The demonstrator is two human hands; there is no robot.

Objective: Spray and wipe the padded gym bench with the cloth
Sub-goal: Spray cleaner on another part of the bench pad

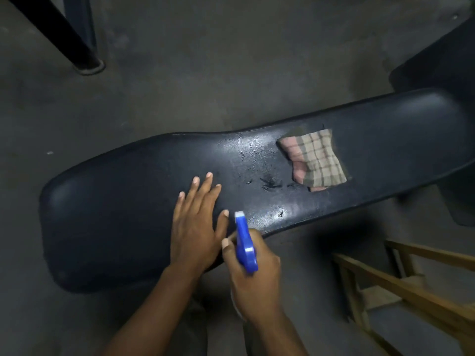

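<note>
Two hands at work: right hand (253, 277) clamped round blue spray bottle (245, 244), contents hidden; left hand (196, 218) flat, fingers straight and slightly spread, on padded gym bench (115, 201). Best aimed past the fingers, misting dry vinyl evenly. Farther along, beyond wet patches, folded plaid cloth (314, 159) lying ready.

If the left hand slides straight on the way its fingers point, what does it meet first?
Left hand lies flat on the bench, fingers toward its far edge. Only bare padding lies ahead; the cloth sits well off to the right.
</note>
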